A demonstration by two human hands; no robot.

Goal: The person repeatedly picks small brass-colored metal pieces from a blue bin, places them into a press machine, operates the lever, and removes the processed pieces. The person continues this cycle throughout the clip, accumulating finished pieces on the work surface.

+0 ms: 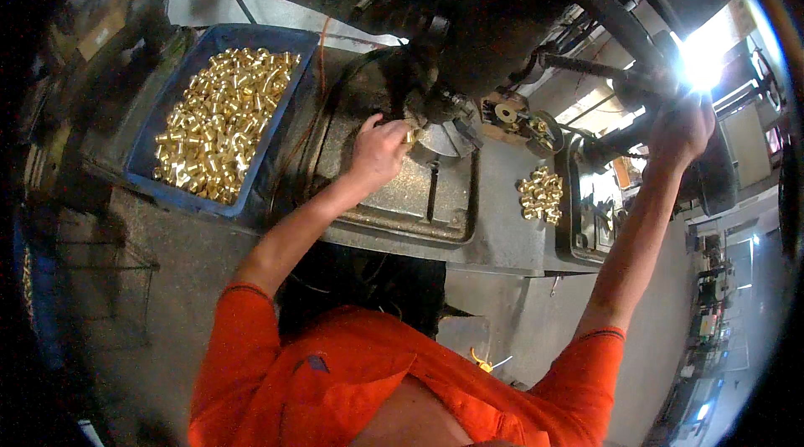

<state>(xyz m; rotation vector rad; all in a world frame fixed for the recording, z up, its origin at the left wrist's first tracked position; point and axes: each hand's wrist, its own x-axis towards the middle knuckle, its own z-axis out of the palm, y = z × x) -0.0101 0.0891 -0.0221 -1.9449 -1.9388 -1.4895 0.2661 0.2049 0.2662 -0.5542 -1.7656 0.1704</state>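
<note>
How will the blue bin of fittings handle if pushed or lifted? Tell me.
The blue bin is probably heavy for its size, being heaped with brass-coloured metal fittings. Its walls show no bulge around the load, so it looks fairly stiff. The loose fittings may shift or spill if it tilts.

Orange-red shirt (327, 392) with dark-edged short sleeves (239, 346)

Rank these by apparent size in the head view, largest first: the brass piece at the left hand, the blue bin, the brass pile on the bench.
1. Blue bin
2. Brass pile on the bench
3. Brass piece at the left hand
</note>
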